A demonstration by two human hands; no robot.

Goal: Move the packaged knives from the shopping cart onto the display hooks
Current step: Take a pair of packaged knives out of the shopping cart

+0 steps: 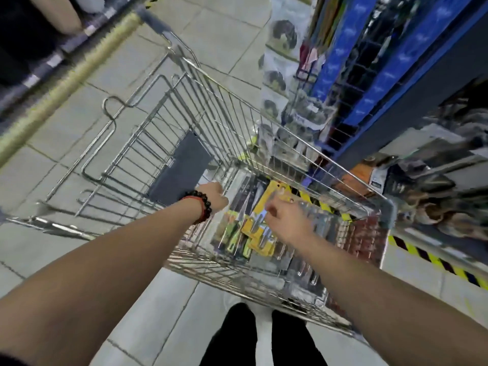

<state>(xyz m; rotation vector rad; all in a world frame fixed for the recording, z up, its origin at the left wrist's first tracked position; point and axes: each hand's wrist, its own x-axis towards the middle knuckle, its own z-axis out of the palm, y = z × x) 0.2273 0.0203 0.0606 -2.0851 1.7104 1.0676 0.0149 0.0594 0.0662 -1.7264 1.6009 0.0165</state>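
Note:
The wire shopping cart [237,107] stands in front of me, and packaged knives lie on its floor. Among them are yellow-carded packs [260,235], green-handled packs [232,239] and dark packs with steel blades [303,270]. My left hand [214,199], which wears bead bracelets, reaches down into the cart over the dark packs at the left, and its fingers are hidden. My right hand [286,220] is over the top yellow knife package [277,192], with fingers and thumb curled on it. The frame is motion-blurred. Display racks [351,75] rise at the right.
The cart's grey child-seat flap [179,167] is folded down at the far left. Hanging bagged goods [280,62] and blue shelving [396,83] crowd the right side. Yellow-black floor tape [433,260] runs under the shelf. My dark shoes [261,336] stand on grey tiles.

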